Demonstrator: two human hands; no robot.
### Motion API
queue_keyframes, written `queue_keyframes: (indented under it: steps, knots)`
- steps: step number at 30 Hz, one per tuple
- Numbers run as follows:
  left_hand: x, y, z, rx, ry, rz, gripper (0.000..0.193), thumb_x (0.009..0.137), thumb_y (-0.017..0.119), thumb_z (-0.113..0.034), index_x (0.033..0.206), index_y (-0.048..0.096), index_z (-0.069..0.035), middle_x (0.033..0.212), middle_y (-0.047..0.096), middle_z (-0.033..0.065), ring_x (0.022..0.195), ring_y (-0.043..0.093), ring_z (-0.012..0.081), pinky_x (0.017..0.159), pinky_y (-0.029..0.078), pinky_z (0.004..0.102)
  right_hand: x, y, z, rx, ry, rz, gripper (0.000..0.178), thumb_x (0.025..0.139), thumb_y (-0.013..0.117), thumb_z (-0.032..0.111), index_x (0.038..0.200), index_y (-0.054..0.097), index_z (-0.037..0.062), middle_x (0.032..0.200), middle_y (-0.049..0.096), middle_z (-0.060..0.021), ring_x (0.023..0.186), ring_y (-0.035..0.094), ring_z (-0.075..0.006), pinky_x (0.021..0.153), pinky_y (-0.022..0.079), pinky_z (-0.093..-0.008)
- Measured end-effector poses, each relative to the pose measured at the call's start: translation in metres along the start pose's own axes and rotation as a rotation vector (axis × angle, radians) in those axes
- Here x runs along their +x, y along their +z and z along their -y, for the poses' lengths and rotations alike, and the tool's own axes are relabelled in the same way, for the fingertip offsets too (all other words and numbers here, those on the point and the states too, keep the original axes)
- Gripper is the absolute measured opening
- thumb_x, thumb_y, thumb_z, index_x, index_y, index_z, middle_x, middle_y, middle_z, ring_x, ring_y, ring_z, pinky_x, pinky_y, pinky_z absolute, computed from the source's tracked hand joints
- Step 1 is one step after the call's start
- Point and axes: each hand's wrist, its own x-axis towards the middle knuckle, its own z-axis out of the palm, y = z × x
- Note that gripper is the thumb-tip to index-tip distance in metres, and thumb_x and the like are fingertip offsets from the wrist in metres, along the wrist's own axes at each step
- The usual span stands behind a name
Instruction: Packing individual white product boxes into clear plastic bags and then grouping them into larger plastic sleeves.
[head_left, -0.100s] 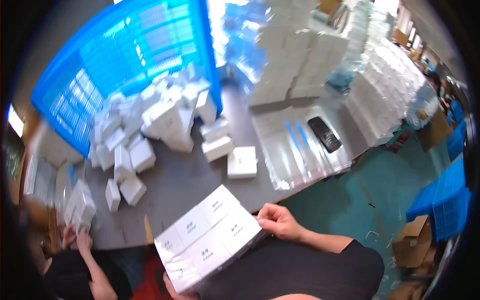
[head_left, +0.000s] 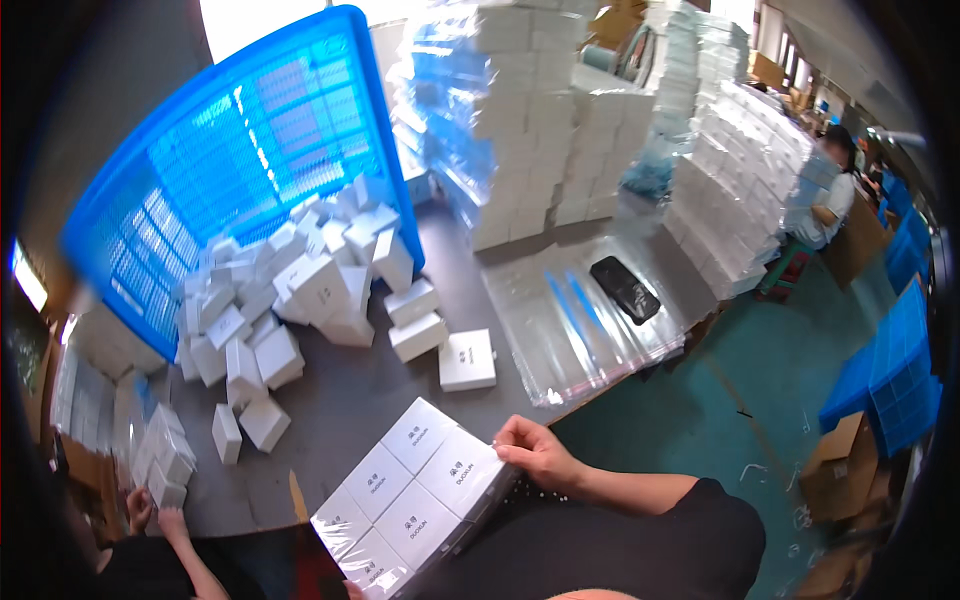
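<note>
A flat pack of white boxes (head_left: 405, 490), several side by side under shiny clear film, is tilted in front of my body at the table's near edge. My right hand (head_left: 540, 455) is closed at the pack's right corner, fingers curled and thumb pinched against the edge. Only a small part of my left hand (head_left: 354, 590) shows, at the pack's lower corner by the picture's bottom edge; the rest is hidden. Beyond the pack, a single white box (head_left: 467, 360) lies on the grey table (head_left: 345, 415), beside two more white boxes (head_left: 416, 337).
A tipped blue crate (head_left: 400, 200) spills a heap of small white boxes (head_left: 320, 285). Clear plastic bags (head_left: 550, 340) and a black phone (head_left: 625, 290) lie right. Wrapped stacks (head_left: 540, 130) rise behind. At lower left, another person's hands (head_left: 160, 515) touch a box pack (head_left: 165, 460).
The whole view has shifted, so the crate and table things sit lower and further left. The pack stays between my hands, and my right hand remains at its corner.
</note>
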Motion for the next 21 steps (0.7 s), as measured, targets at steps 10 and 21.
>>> queue_keyframes:
  steps: [10, 21]
  knots:
    - [0.067, 0.139, 0.065, 1.089, 0.483, 0.582, 0.075, 0.093, 0.054, -0.053, 0.148, 0.036, -0.004, 0.143, 0.048, 0.0142, 0.129, 0.049, 0.0289, 0.108, 0.039, 0.0449, -0.017, -0.019, 0.035, -0.01, 0.003, 0.155, 0.105, 0.076, 0.075, 0.021, 0.16, 0.011, 0.0141, 0.159, 0.026, -0.0143, 0.145, 0.027, -0.0267, 0.117, 0.023, -0.0399]
    - [0.201, 0.14, 0.16, 1.315, 0.349, 0.273, 0.054, 0.104, 0.044, -0.032, 0.149, 0.031, -0.005, 0.133, 0.052, 0.0134, 0.103, 0.065, 0.0249, 0.088, 0.054, 0.0385, -0.062, -0.115, 0.232, -0.292, -1.178, -0.803, 0.092, 0.074, 0.065, 0.013, 0.156, 0.023, 0.0054, 0.148, 0.042, -0.0152, 0.129, 0.049, -0.0286, 0.109, 0.039, -0.0401]
